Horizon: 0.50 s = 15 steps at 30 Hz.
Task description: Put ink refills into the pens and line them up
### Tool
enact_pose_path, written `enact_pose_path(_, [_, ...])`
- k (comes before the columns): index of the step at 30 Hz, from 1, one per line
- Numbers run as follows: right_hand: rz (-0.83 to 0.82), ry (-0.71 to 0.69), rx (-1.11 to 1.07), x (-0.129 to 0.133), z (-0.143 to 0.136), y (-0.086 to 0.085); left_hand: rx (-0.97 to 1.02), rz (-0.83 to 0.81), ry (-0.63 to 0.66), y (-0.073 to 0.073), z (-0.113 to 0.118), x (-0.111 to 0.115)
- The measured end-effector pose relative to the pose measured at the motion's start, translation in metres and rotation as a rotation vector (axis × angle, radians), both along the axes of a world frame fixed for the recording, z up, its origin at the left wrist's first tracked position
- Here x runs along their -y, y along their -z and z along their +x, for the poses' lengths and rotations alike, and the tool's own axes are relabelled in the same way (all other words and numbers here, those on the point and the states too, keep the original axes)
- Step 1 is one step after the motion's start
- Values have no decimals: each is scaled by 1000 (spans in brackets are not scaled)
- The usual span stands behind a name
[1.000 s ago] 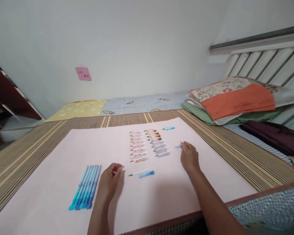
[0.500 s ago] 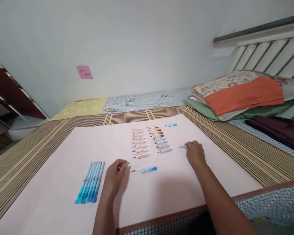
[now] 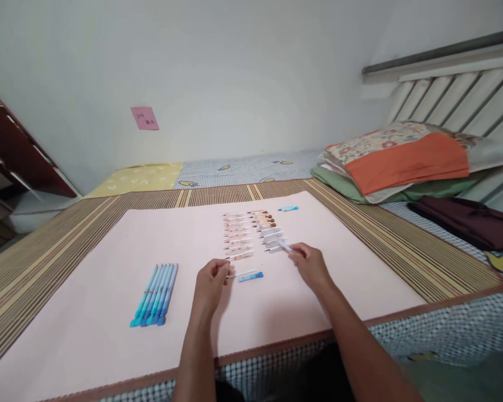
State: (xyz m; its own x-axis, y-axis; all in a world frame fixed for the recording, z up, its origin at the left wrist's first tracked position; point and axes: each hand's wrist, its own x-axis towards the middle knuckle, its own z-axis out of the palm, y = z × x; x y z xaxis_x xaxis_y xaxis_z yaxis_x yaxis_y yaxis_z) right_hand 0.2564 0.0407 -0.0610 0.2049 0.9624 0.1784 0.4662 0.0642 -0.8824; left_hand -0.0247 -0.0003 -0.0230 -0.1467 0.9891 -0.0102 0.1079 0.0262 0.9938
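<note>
My right hand [image 3: 310, 265] pinches a pale blue pen barrel [image 3: 284, 245], raised over the right group of pen parts. Beside a white pen refill [image 3: 245, 273], my left hand [image 3: 213, 282] has thumb and fingers closed at its dark-tipped left end. A short blue pen part [image 3: 250, 276] lies just below that refill. Beyond my hands, pens with reddish patterns [image 3: 237, 234] form a column. To their right are brown-topped pens [image 3: 263, 220] and clear ones with white refills [image 3: 270, 237]. Several blue pens [image 3: 156, 293] lie side by side left of my left hand.
A pink sheet [image 3: 88, 312] covers part of a striped mat [image 3: 8, 312]. Small turquoise pen parts [image 3: 288, 208] lie at the sheet's far right. Folded bedding [image 3: 406, 173] and a dark maroon cloth [image 3: 465, 223] are on the right. A pink note [image 3: 145, 118] hangs on the wall.
My right hand has moved left with the pale blue barrel, toward the clear pens. My left hand has come right, to the refill's left end. The view has shifted slightly.
</note>
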Motion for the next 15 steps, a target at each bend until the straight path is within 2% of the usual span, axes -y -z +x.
enact_pose_path(3, [-7, -165, -334, 6, -39, -6, 86, 13, -2, 0, 14, -2])
enact_pose_path(5, [-23, -233, -387, 9, -67, -11, 180, 0, -5, 3, 23, -5])
enact_pose_path(7, [-93, -381, -505, 13, -91, -15, 289, -18, 1, 5, 28, -8])
enact_pose_path(10, [-183, -458, -747, 17, -116, -16, 409, 2, 4, 5, 28, -9])
enact_pose_path(12, [-250, -464, -996, 18, -126, -16, 396, 62, -7, 2, 25, -8])
enact_pose_path(15, [-358, -489, -1327, 18, -131, -16, 196, 177, 48, -5, 23, -2])
